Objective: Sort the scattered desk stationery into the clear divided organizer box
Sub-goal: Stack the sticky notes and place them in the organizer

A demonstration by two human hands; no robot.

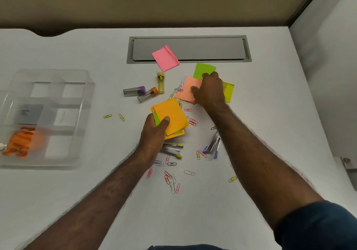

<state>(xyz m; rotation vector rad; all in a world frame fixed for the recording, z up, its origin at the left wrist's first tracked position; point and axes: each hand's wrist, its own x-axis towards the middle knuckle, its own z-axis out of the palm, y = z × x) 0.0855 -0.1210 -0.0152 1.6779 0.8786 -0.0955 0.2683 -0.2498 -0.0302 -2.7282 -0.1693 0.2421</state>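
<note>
My left hand grips a stack of orange and green sticky notes at the desk's middle. My right hand pinches a salmon sticky note lying on a small pile, with a green note behind it and a yellow note to its right. A pink note pad lies further back. The clear divided organizer box stands at the left, holding orange clips and a grey card.
Three small tubes lie left of the notes. Staple strips and a blue stapler-like tool sit near my wrists. Several coloured paper clips are scattered around. A grey cable hatch is set into the back of the desk.
</note>
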